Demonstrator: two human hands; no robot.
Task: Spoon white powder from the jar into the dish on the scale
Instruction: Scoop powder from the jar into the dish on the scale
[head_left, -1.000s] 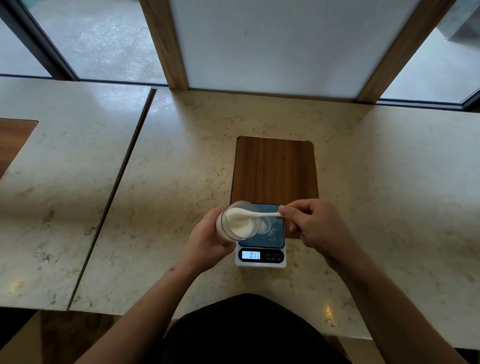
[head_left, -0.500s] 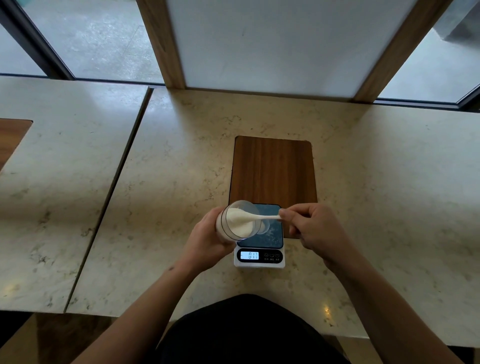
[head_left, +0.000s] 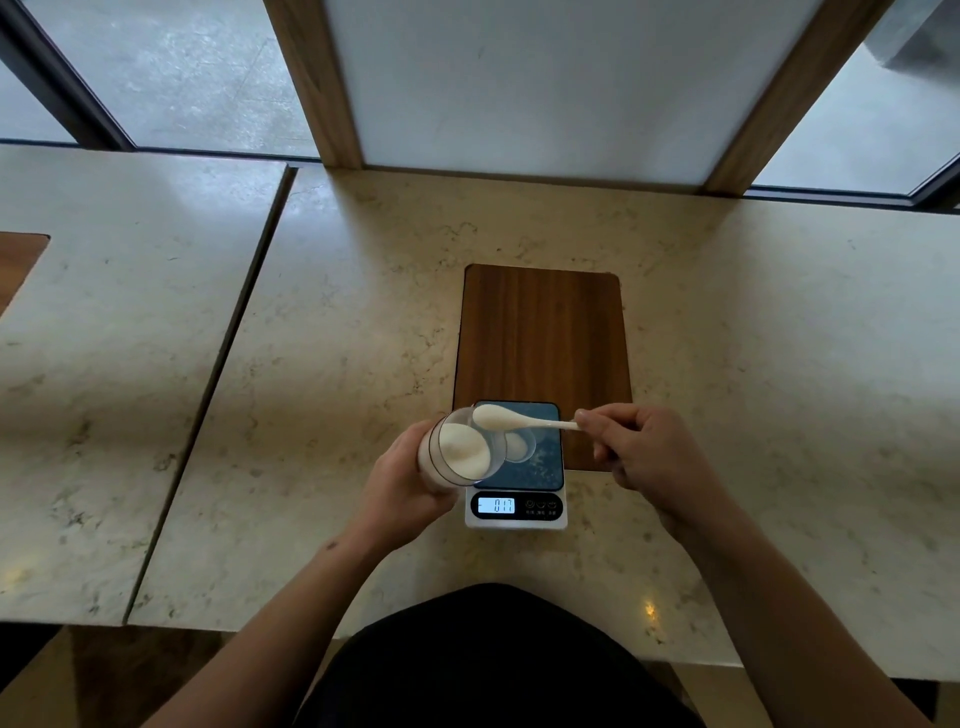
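Transfer step, by the look of it: spoon (head_left: 498, 417) pinched at handle tip by right hand (head_left: 644, 452), bowl raised over mouth of tilted jar (head_left: 460, 456), itself clasped in left hand (head_left: 410, 480); dish (head_left: 517, 447) on scale (head_left: 519, 488), some powder already in; next, carrying level across to dish, then tipping gently

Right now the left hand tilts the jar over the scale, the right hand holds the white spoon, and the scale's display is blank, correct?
Not quite. In the head view the display is lit and shows digits. The rest holds: the left hand tilts the jar over the scale, and the right hand holds the white spoon.
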